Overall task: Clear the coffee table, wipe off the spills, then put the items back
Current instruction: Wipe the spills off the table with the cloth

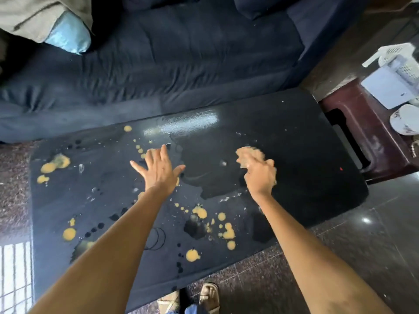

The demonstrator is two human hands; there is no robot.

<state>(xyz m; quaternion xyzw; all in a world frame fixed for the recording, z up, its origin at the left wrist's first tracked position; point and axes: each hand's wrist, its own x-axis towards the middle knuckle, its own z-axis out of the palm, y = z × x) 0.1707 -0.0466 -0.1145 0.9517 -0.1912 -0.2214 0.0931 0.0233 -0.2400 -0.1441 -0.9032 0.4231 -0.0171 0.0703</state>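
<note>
Nearest, yellow spills (227, 232) still dot the coffee table (317, 155), where the left hand (159, 171) lies flat, fingers spread (likely for support), while the right hand (260, 175) clutches a cloth (249, 155) farther out, wiping.

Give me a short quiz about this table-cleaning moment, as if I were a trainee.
1. True or false: the left hand lies flat on the coffee table with fingers spread.
2. What does the right hand hold? A) a cup B) a tan cloth C) a spray bottle
3. Fill in: most yellow spills still lie on the table's ____ part, left or right.

Key: 1 true. 2 B, the tan cloth. 3 left; the right part looks mostly wiped.
</note>
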